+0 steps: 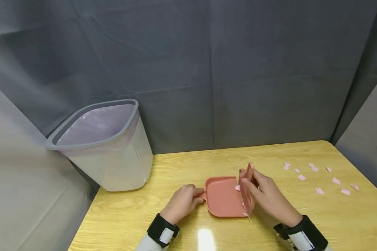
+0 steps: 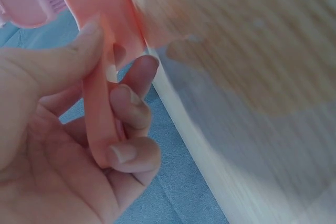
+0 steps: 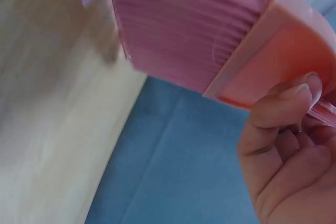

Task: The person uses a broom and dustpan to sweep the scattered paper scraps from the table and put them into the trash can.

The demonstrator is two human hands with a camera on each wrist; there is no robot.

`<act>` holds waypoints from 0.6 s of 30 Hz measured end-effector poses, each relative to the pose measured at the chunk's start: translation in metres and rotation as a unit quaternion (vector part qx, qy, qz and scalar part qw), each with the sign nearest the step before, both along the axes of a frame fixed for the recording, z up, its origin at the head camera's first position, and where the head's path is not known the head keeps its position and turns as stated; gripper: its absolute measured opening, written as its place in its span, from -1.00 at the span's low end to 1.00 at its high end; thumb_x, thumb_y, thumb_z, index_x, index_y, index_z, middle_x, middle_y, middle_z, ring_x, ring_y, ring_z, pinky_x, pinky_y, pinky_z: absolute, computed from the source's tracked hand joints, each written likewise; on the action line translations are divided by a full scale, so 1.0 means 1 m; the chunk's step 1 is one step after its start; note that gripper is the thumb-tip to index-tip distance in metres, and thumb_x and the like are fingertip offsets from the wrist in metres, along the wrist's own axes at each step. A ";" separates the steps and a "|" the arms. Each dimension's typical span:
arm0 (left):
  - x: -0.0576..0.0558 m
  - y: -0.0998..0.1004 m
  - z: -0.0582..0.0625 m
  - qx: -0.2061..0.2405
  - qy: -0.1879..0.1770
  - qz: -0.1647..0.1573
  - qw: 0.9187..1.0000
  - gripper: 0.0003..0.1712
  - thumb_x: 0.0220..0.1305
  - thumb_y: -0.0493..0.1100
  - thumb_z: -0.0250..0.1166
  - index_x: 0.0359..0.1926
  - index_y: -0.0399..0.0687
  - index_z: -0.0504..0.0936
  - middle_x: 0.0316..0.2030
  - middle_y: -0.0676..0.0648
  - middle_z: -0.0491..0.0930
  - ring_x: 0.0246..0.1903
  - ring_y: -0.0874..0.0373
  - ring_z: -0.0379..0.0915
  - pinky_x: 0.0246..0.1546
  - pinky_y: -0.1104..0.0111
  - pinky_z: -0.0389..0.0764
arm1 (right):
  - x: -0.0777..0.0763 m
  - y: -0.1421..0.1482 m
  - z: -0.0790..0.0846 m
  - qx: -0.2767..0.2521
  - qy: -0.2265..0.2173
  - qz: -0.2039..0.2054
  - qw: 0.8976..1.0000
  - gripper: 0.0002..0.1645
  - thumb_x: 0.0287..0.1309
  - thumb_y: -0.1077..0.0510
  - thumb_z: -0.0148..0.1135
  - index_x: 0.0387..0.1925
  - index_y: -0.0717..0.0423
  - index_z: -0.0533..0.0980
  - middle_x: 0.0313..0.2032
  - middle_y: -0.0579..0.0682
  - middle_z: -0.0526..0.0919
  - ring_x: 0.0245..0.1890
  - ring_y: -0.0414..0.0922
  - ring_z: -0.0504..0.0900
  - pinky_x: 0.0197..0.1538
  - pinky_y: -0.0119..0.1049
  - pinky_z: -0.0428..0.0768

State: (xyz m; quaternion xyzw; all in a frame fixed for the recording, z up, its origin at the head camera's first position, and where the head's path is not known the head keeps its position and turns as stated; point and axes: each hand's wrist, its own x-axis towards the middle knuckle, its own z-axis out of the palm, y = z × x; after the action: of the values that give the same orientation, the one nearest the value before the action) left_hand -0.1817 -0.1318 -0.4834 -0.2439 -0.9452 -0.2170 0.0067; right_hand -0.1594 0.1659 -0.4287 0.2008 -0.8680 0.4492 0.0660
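A pink dustpan lies on the wooden table, its open side facing right. My left hand grips its short handle, thumb on top and fingers curled beneath. In my right hand is a small pink brush, pinched by its body between thumb and fingers. The brush stands upright at the dustpan's open edge, its bristles pointing down in the head view. A few pale pink paper scraps sit at that edge, beside the bristles.
Several more paper scraps are scattered over the right part of the table. A whitish trash bin with a grey rim and a plastic liner stands at the back left. Grey cloth hangs behind the table.
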 end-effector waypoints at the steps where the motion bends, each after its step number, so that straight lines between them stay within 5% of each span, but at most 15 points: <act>1: 0.000 0.000 0.001 -0.001 0.001 0.001 1.000 -0.66 0.25 -0.11 0.50 0.06 0.01 0.80 -0.43 0.11 0.57 -0.47 0.37 0.38 -0.43 0.46 0.44 | -0.001 0.002 0.003 0.000 0.013 -0.003 1.000 -0.69 0.59 0.08 0.05 0.15 0.14 0.53 0.02 0.12 0.71 -0.15 -0.17 0.64 -0.16 -0.32 0.60; 3: -0.001 -0.001 0.002 -0.002 0.003 0.003 1.000 -0.65 0.26 -0.11 0.50 0.06 0.01 0.80 -0.42 0.10 0.58 -0.46 0.36 0.38 -0.42 0.46 0.45 | -0.003 0.008 0.008 0.001 0.029 -0.017 0.999 -0.62 0.60 0.08 0.04 0.25 0.16 0.50 0.19 0.16 0.65 -0.02 -0.13 0.65 -0.08 -0.32 0.62; 12: -0.001 0.000 0.000 -0.006 -0.006 0.004 1.000 -0.63 0.26 -0.10 0.49 0.08 -0.01 0.79 -0.41 0.10 0.59 -0.46 0.36 0.37 -0.42 0.46 0.44 | -0.007 0.035 0.017 0.031 0.011 -0.056 0.998 -0.55 0.61 0.02 0.02 0.31 0.19 0.47 0.19 0.24 0.63 0.08 0.08 0.66 -0.04 -0.21 0.64; 15: 0.000 0.001 0.001 -0.005 -0.009 0.004 1.000 -0.64 0.26 -0.11 0.49 0.08 -0.01 0.79 -0.42 0.10 0.57 -0.47 0.35 0.37 -0.42 0.45 0.44 | -0.008 0.037 0.016 0.057 -0.010 -0.059 0.997 -0.61 0.59 0.01 0.05 0.19 0.18 0.52 -0.13 0.15 0.70 -0.20 -0.02 0.67 -0.23 -0.23 0.61; 18: 0.001 0.001 0.001 -0.005 -0.011 0.004 1.000 -0.64 0.26 -0.11 0.49 0.08 -0.01 0.79 -0.44 0.11 0.54 -0.48 0.33 0.36 -0.43 0.45 0.43 | -0.008 0.034 0.013 0.086 -0.027 -0.051 0.995 -0.75 0.56 0.03 0.10 -0.04 0.13 0.55 -0.50 -0.05 0.48 -0.52 -0.20 0.40 -0.45 -0.34 0.35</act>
State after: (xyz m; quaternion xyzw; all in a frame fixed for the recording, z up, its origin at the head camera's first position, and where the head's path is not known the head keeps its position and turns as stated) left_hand -0.1810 -0.1306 -0.4824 -0.2379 -0.9471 -0.2153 -0.0045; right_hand -0.1675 0.1999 -0.4162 0.1489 -0.9139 0.3746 0.0481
